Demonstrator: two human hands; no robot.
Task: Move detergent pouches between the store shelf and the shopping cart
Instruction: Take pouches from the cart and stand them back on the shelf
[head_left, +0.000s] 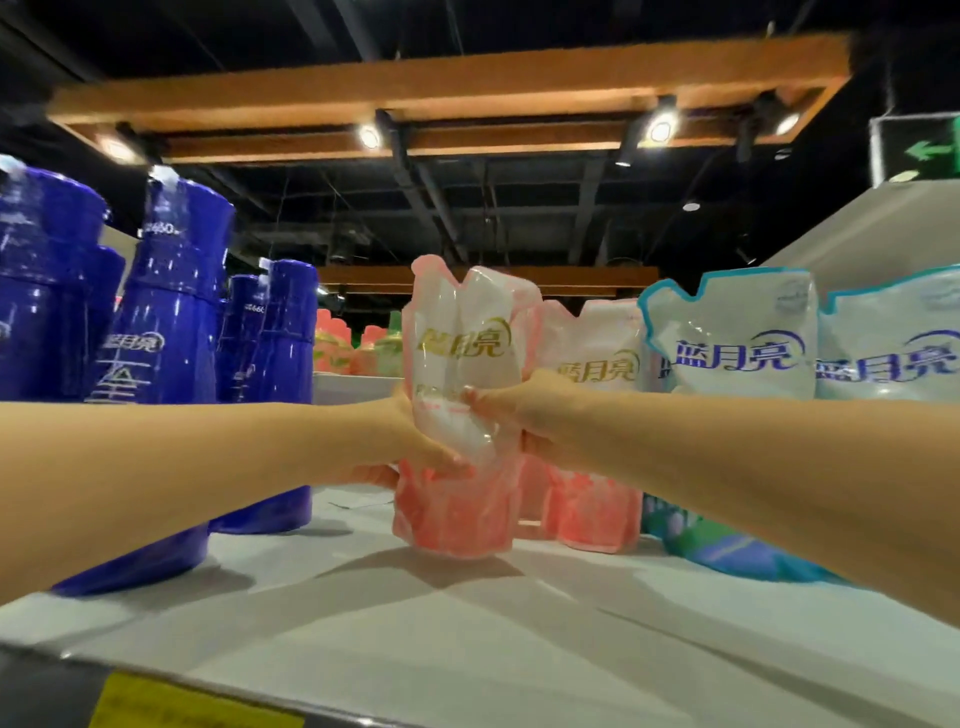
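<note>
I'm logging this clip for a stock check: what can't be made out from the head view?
Shopping cart: outside the head view, so whether the pink pouch is leaving or reaching the shelf is unclear.
Pink pouch's small print: blurred, partly covered by the left hand and right hand.
Yellow tag: cut by the bottom edge, blurred.
Teal pouch's base: behind the right arm.
Blue bottles' lower parts: behind the left arm.

A detergent pouch (462, 332) stands upright mid-shelf (467, 623), with the left hand (400, 441) gripping its left side and the right hand (524, 410) its right. Bottles (171, 322) stand to its left. A second pouch (592, 467) stands just behind it on the right, and two more pouches (737, 338) stand farther right.
</note>
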